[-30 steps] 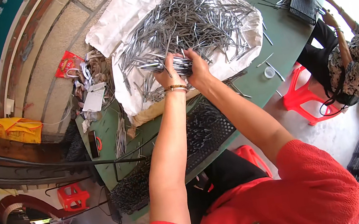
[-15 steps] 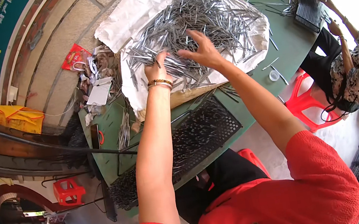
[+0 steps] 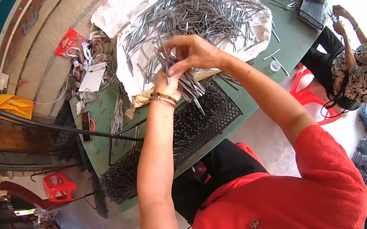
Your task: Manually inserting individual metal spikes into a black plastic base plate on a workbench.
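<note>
A bundle of thin grey metal rods (image 3: 190, 86) is gripped in my left hand (image 3: 166, 85), their ends sticking out below the fingers and above the wrist. My right hand (image 3: 197, 53) curls over the same bundle from the right, thumb and fingers closed about its upper part. Behind both hands a large heap of loose metal rods (image 3: 211, 13) lies spread on a white sheet (image 3: 114, 13). Just nearer than the bundle, a black perforated rack (image 3: 232, 113) holds many upright dark rods along the table's front edge.
The green table (image 3: 294, 46) also carries a small clear cup (image 3: 275, 66), scattered rods, crumpled wrappers and a red packet (image 3: 69, 42) at left. A black bar (image 3: 60, 128) crosses from the left. At right, a co-worker's hands (image 3: 340, 20) work beside another rack (image 3: 314, 2).
My hands have come together and toward me, away from the heap. A bundle of rods now sits between them, over the rack's far edge; before, the hands were apart at the pile.
</note>
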### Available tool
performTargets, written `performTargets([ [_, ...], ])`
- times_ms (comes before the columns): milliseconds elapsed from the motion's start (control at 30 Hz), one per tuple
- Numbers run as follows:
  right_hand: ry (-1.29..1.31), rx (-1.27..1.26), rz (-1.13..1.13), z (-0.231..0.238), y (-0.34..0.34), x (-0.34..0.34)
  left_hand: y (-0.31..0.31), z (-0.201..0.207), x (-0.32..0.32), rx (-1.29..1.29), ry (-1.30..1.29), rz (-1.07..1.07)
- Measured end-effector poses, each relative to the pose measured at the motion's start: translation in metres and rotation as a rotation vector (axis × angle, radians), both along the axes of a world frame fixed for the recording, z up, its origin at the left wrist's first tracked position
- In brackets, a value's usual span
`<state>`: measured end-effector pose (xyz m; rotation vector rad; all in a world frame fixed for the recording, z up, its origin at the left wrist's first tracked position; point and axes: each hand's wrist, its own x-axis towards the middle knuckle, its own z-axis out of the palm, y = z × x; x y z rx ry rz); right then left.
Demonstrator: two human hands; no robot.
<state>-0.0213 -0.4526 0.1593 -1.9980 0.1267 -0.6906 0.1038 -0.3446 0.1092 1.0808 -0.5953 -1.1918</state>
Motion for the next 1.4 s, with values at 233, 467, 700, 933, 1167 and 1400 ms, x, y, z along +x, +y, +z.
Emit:
performTargets([
  [233, 0.144, -0.043, 0.214, 0.014, -0.005, 0.010, 0.000, 0.017, -0.002, 0.058, 0.005, -0.113],
  [467, 0.052, 0.155, 0.061, 0.021, -0.018, 0.041, -0.006, 0.036, 0.028, 0.178, 0.054, -0.234],
  [700, 0.021, 0.773, -0.292, -0.019, -0.075, 0.029, 0.039, 0.036, 0.017, -0.044, 0.187, -0.136],
  [933, 0.045, 0.621, -0.349, -0.043, 0.006, -0.012, 0.067, 0.039, 0.009, -0.192, 0.243, 0.253],
  [1167, -0.652, 1.767, -0.101, -0.049, 0.146, 0.011, 0.065, 0.043, -0.051, -0.378, 0.084, 0.515],
  [1400, -0.516, 1.671, -0.107, -0.055, 0.180, -0.017, 0.110, 0.030, -0.073, -0.265, 0.260, 0.427],
])
